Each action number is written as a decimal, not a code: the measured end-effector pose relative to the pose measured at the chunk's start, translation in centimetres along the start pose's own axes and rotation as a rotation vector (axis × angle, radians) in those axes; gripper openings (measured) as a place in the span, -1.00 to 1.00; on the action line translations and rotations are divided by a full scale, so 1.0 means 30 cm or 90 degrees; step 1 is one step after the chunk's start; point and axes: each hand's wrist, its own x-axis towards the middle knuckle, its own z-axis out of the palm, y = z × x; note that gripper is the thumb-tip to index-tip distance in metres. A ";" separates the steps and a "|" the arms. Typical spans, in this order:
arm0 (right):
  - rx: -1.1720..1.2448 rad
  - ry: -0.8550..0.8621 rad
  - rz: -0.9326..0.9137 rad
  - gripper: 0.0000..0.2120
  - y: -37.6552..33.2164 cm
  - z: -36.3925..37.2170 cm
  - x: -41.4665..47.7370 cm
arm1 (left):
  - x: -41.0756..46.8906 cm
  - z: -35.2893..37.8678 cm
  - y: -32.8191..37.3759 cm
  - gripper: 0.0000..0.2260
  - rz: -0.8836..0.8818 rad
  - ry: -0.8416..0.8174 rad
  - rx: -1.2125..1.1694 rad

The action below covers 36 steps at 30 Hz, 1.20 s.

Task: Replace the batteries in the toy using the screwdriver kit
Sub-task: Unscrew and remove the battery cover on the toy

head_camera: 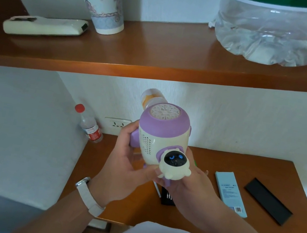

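Toy [162, 136]: cream body with purple collar, pale patterned grille facing up, small cream figure with a dark face at the near end; held in the air above the wooden desk [221, 169], clear of its surface, in front of the white wall. Left hand [125, 165]: white strap at wrist, fingers curled round the purple part on the toy's left side, thumb laid under the figure. Right hand [183, 185]: cupped beneath the toy's near end and gripping it from below, fingertips partly hidden. Black tray [168, 198]: lay on desk, mostly covered by right hand. Light blue box [231, 193] and flat black lid [268, 200]: lay side by side, apart, on desk to the right. Small red-capped bottle [89, 125]: stood at desk's back left corner. Shelf [159, 55] above: bore paper cup [101, 0], white remote [45, 25], large clear water bottle [282, 34].
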 end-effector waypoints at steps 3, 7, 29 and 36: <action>0.087 -0.011 0.010 -0.67 0.023 -0.035 -0.016 | -0.012 0.016 -0.010 -0.28 -0.028 0.011 -0.008; 0.096 0.040 0.091 -0.66 0.049 -0.093 -0.081 | -0.023 0.036 -0.007 -0.27 -0.041 0.025 -0.015; 0.219 0.052 0.164 -0.75 0.026 -0.081 -0.056 | -0.016 0.076 -0.007 -0.25 -0.080 0.077 -0.074; 0.187 0.072 0.172 -0.66 0.013 -0.086 -0.035 | 0.002 0.085 -0.014 -0.24 -0.085 0.088 -0.080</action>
